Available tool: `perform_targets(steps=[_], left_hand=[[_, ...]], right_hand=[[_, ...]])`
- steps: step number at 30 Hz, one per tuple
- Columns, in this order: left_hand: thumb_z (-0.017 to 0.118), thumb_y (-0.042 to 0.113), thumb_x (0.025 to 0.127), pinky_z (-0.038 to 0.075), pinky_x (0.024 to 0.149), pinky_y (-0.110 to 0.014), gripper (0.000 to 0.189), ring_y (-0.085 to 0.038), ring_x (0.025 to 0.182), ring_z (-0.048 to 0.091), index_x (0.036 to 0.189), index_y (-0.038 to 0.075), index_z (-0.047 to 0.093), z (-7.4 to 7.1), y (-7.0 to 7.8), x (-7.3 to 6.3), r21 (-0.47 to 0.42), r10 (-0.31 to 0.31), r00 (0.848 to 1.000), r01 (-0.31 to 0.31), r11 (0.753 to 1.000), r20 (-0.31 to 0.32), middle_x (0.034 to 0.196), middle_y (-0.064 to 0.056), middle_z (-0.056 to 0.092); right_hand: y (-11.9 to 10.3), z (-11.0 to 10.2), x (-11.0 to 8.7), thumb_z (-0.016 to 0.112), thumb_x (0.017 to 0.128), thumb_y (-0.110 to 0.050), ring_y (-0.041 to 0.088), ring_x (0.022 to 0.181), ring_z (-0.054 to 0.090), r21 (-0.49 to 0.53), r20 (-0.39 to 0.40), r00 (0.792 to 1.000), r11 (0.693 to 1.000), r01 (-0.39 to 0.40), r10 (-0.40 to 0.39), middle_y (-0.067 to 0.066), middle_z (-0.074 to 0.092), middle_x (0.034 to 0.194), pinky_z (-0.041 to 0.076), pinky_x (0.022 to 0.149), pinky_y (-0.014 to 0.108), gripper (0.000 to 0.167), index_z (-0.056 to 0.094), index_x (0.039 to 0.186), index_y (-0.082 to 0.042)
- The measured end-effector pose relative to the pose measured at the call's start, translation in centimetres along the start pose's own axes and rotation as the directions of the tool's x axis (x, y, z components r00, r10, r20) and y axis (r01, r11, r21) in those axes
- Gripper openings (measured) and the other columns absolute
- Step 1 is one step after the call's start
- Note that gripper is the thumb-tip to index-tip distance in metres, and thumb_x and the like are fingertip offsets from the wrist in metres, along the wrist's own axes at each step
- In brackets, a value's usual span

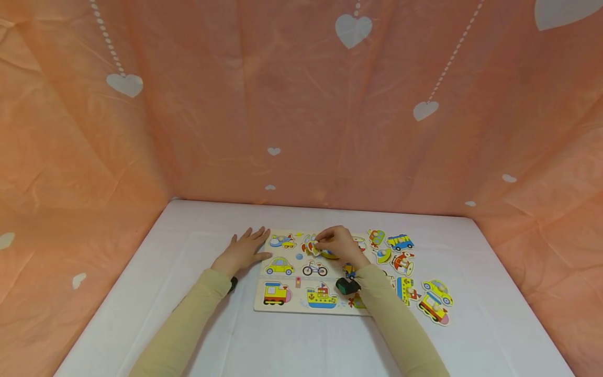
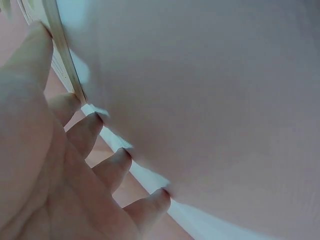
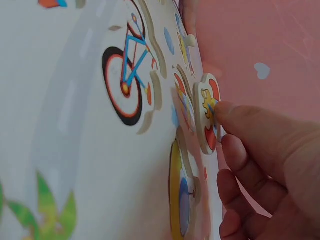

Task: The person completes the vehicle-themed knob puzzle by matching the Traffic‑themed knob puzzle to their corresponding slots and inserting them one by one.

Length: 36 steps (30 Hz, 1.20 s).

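Two hands were at the puzzle board [image 1: 297,307]: your left, fingers spread at its left edge [image 1: 242,253], held nothing; your right hand [image 1: 338,242] pinched a red-and-yellow piece [image 3: 209,135] between thumb and finger, the other fingers loosely bent. That piece stood tilted over the board's upper middle; whether it touched, you couldn't tell. A wrong turn probably risked catching its edge on a recess rim and seating it crooked. Your right sleeve [image 1: 398,319], crossing the board's right side, could have nudged the loose ship piece [image 1: 404,290] beyond it.
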<state>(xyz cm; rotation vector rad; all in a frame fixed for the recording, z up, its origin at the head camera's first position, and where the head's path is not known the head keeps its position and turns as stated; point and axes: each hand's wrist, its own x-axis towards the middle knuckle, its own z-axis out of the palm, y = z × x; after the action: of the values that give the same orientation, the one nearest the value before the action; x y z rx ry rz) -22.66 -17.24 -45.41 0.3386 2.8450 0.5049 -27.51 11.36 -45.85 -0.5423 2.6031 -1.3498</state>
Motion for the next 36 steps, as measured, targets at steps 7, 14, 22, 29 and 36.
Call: perform_targets(steps=[7, 14, 22, 29, 36], left_hand=[[0.06, 0.054, 0.087, 0.009, 0.108, -0.065, 0.085, -0.04, 0.142, 0.013, 0.153, 0.014, 0.025, 0.4, -0.4, 0.2, 0.044, 0.025, 1.0, -0.025, 0.999, -0.004, 0.157, -0.008, 0.022], [0.061, 0.055, 0.086, 0.01, 0.108, -0.065, 0.086, -0.04, 0.142, 0.013, 0.153, 0.014, 0.025, 0.5, -0.7, 0.3, 0.054, 0.039, 0.999, -0.038, 0.998, -0.015, 0.157, -0.008, 0.022], [0.06, 0.057, 0.086, 0.011, 0.108, -0.065, 0.086, -0.04, 0.142, 0.014, 0.153, 0.016, 0.024, 0.4, -0.8, 0.4, 0.062, 0.043, 0.999, -0.042, 0.997, -0.014, 0.157, -0.006, 0.021], [0.057, 0.053, 0.09, 0.015, 0.107, -0.066, 0.078, -0.043, 0.14, 0.018, 0.152, 0.017, 0.027, 0.0, -0.7, 0.7, 0.082, 0.065, 0.998, -0.062, 0.995, -0.025, 0.156, -0.008, 0.023], [0.057, 0.053, 0.09, 0.017, 0.107, -0.065, 0.078, -0.043, 0.14, 0.018, 0.152, 0.016, 0.029, 0.1, -0.5, 0.7, 0.103, 0.06, 0.998, -0.058, 0.993, -0.011, 0.156, -0.009, 0.025]], right_hand=[[-0.2, 0.5, 0.3, 0.077, 0.082, -0.011, 0.013, 0.07, 0.06, -0.001, 0.001, 1.0, 1.0, 0.014, -0.014, 0.0, 0.066, 0.077, 0.049, 0.063, 0.026, 0.01, 0.075, 0.09, -0.006], [-0.1, 1.0, 0.6, 0.078, 0.081, -0.013, 0.014, 0.07, 0.058, -0.004, 0.007, 1.0, 1.0, -0.026, 0.026, -0.001, 0.066, 0.076, 0.048, 0.064, 0.026, 0.008, 0.075, 0.087, -0.008], [0.0, 1.3, 0.7, 0.078, 0.081, -0.014, 0.015, 0.071, 0.057, -0.004, -0.005, 0.999, 0.999, -0.05, 0.05, -0.001, 0.065, 0.076, 0.047, 0.065, 0.027, 0.009, 0.075, 0.087, -0.01], [-0.4, 1.4, 0.7, 0.078, 0.081, -0.013, 0.014, 0.07, 0.058, 0.021, -0.005, 0.998, 0.998, -0.064, 0.064, 0.0, 0.066, 0.076, 0.048, 0.064, 0.025, 0.009, 0.075, 0.088, -0.008], [-0.4, 1.9, 0.8, 0.078, 0.081, -0.011, 0.013, 0.071, 0.058, 0.038, -0.015, 0.998, 0.997, -0.066, 0.067, 0.0, 0.067, 0.079, 0.049, 0.063, 0.026, 0.008, 0.075, 0.086, -0.007]])
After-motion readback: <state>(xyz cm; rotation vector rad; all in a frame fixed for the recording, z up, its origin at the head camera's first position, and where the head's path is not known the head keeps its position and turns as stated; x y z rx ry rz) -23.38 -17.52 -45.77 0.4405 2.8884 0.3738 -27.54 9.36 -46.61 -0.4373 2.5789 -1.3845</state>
